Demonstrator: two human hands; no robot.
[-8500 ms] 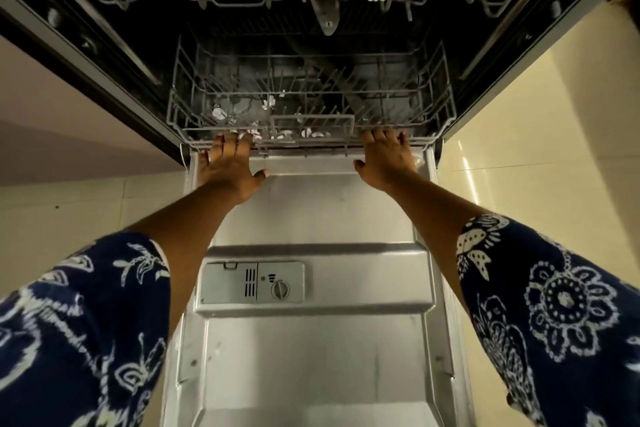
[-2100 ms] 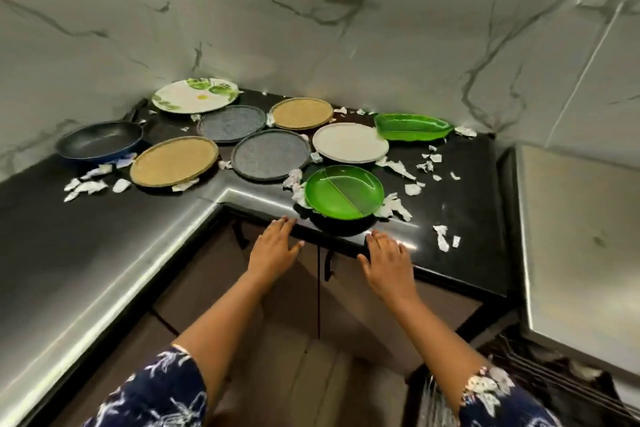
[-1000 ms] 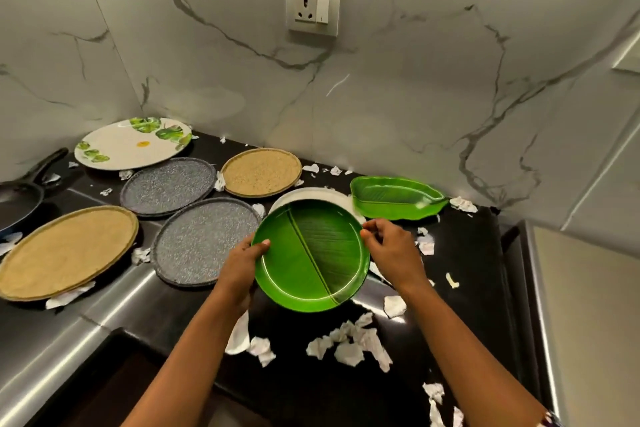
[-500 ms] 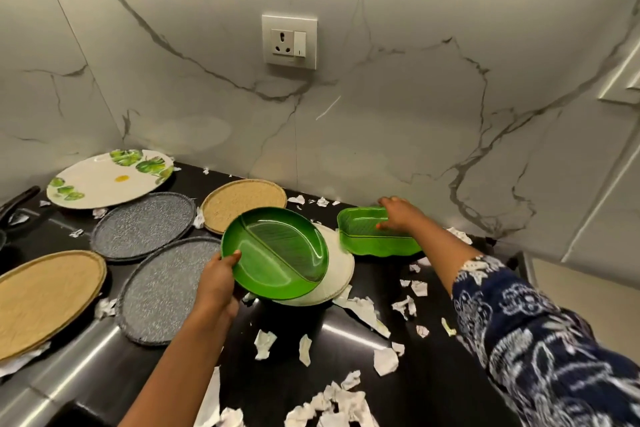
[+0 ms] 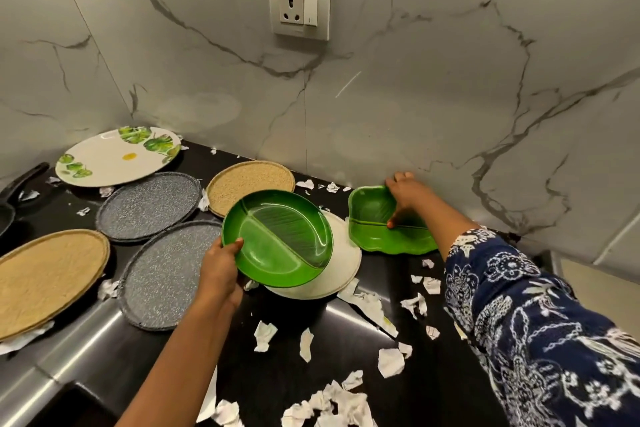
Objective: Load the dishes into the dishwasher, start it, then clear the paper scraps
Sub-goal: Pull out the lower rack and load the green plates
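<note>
My left hand (image 5: 219, 269) grips the near rim of a round green divided plate (image 5: 277, 237), held tilted above a white plate (image 5: 341, 272) on the black counter (image 5: 429, 388). My right hand (image 5: 403, 196) reaches to the back wall and grips the far rim of a green leaf-shaped tray (image 5: 384, 230), thumb inside it. Two grey speckled plates (image 5: 149, 204) (image 5: 162, 274), two tan plates (image 5: 251, 185) (image 5: 45, 276) and a white leaf-print plate (image 5: 117, 156) lie on the counter to the left. Torn paper scraps (image 5: 265, 334) are scattered across the counter.
A black pan (image 5: 14, 198) sits at the far left edge. A marble wall with a power socket (image 5: 299, 7) rises behind the counter. A heap of crumpled paper (image 5: 329, 406) lies near the front edge.
I turned from the dishwasher to the counter and lifted the round green plate with both hands. My right hand then let go, reached to the green tray and now grips it.
</note>
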